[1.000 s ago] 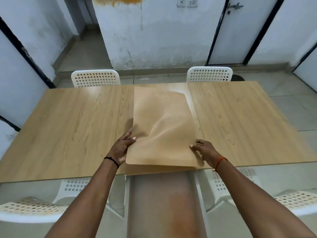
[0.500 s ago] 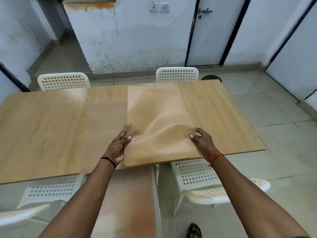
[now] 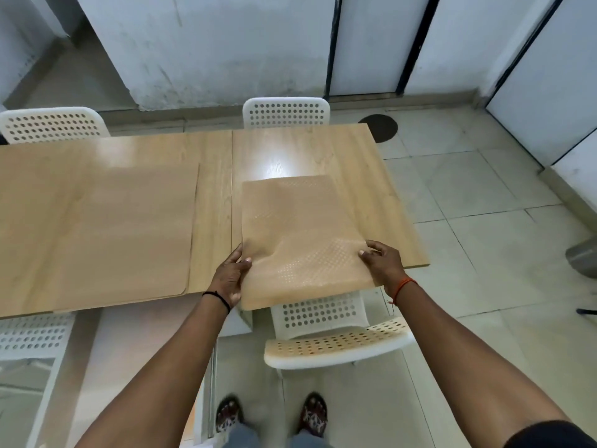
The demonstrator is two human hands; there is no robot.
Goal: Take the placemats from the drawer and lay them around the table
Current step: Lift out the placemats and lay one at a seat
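White chairs [image 3: 286, 113] stand around your wooden tabletop [image 3: 371, 176]. One placemat [image 3: 97, 227] lies flat on its left part. Your left hand [image 3: 230, 276] and right hand [image 3: 382, 261] each grip a side of a second placemat [image 3: 297, 234], its near edge hanging over the tabletop edge.

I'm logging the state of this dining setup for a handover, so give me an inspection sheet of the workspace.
Surface: wooden table, two panels meeting at a seam, glare at the far side.
Job's things: held placemat, near edge past the table edge; laid placemat flat on the left panel.
Clutter: nothing seen.
Grippers: left hand and right hand each grip a near corner of the held placemat.
Cables: nothing seen.
Surroundings: white perforated chairs, tiled floor, grey bin at the right edge.
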